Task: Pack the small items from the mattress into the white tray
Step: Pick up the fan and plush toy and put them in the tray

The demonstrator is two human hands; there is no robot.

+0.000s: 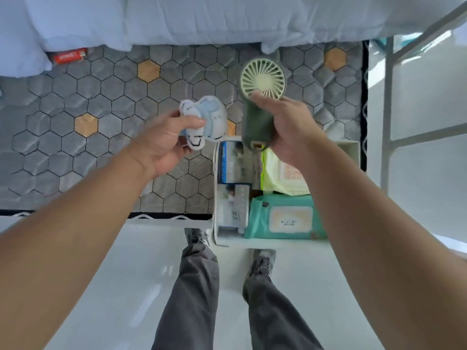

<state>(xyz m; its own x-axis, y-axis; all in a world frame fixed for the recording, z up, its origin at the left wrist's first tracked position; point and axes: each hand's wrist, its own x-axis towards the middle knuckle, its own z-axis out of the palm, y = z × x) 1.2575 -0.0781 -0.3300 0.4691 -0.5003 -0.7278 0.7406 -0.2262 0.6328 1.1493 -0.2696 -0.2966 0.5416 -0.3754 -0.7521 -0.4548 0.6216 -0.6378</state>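
My left hand [166, 145] grips a small white and blue plush toy [207, 120] in the air over the hexagon-patterned mattress [88, 147]. My right hand [288, 132] holds a green handheld fan [261, 97] upright, its base hanging over the far edge of the white tray [216, 198]. The tray sits at the mattress's near right corner. It holds a teal wipes pack [285, 218], a yellow-green wipes pack [280, 175], a blue box [231, 162] and a grey box [233, 208].
A red packet [69, 56] lies on the mattress at the far left, partly under the folded white quilt [177, 18]. A white metal bed frame [394, 97] stands at the right. My legs and shoes stand on the pale glossy floor [121, 286] below.
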